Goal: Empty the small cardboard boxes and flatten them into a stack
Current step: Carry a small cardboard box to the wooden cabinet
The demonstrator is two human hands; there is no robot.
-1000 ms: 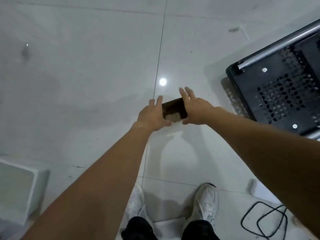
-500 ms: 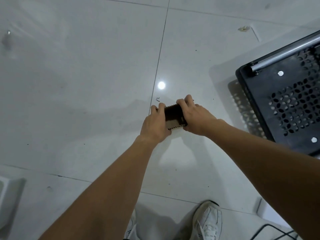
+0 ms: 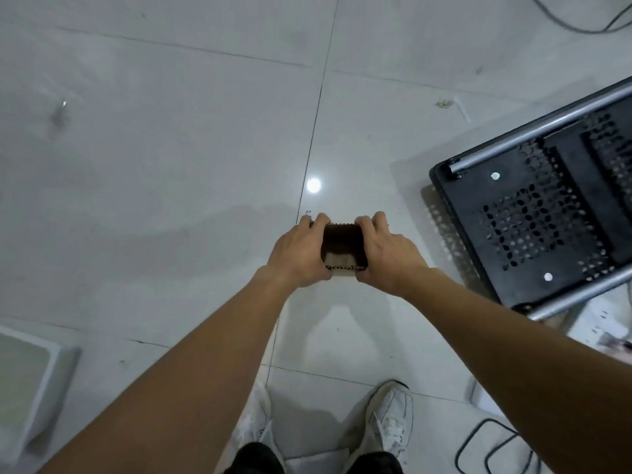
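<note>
white container [image 3: 30, 374]: lower left on the floor; contents unreadable.
left hand [image 3: 297, 254]: curled round the left end of the small cardboard box, fingers hooked over the far edge.
small cardboard box [image 3: 342, 244]: held in the air between both hands, above the tiled floor [image 3: 171, 148]. Its open mouth faces the camera and the inside is dark, so I cannot tell if it is empty.
right hand [image 3: 386, 254]: gripping the right end the same way, fingers curled over the far edge.
handling: probably light. Thin corrugated board, stiff on the walls, gives at the creases. Dry, not slippery, dents easily.
hold points: the two opposite ends, as now; to flatten it, squeeze across opposite corners.
black perforated panel [image 3: 547, 213]: on the right, with metal tubes, well apart from the box.
cable [image 3: 492, 449]: on the floor, bottom right.
</note>
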